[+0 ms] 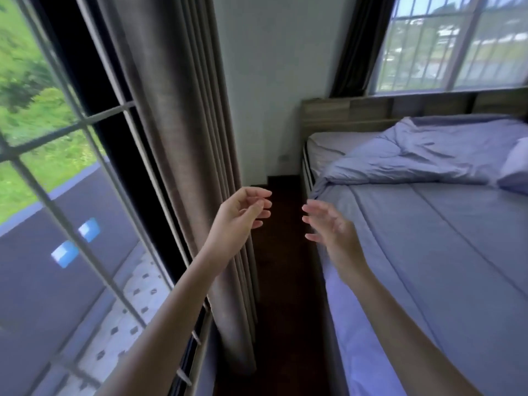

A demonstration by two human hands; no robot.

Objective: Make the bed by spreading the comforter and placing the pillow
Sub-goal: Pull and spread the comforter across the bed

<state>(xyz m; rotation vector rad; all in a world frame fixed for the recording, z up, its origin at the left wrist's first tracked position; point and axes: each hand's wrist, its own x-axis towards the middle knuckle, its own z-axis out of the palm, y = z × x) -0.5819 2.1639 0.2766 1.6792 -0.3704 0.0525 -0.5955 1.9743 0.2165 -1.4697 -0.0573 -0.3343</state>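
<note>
1. While the head camera is looking forward and down, the bed is running off the right edge of the picture, so its far side is not showing.
2. The pillow is being cut off by that same edge. Only a pale rounded bit of it is peeking in, lying on the bed right beside the comforter.
3. The comforter is lying in a crumpled heap across the head end of the bed, close to the wooden headboard. Its right part is also slipping out of the picture. One corner is drooping over the near side of the mattress.
4. Everything is looking a bit blurry, most of all the big window on the left.
5. Both arms are reaching forward over the dark floor between the grey curtain and the bed.
6. The left hand is hanging in the air in front of the curtain. Its fingers are bending loosely and holding nothing.
7. The right hand is floating just beside the edge of the bed. Its fingers are spreading out, relaxed, and holding nothing. I cannot tell if it is brushing the sheet.
8. The comforter is lying ahead of both hands and off to the right. Its drooping corner is sitting near the right hand's fingertips. The pillow is lying well apart from both hands.
</note>
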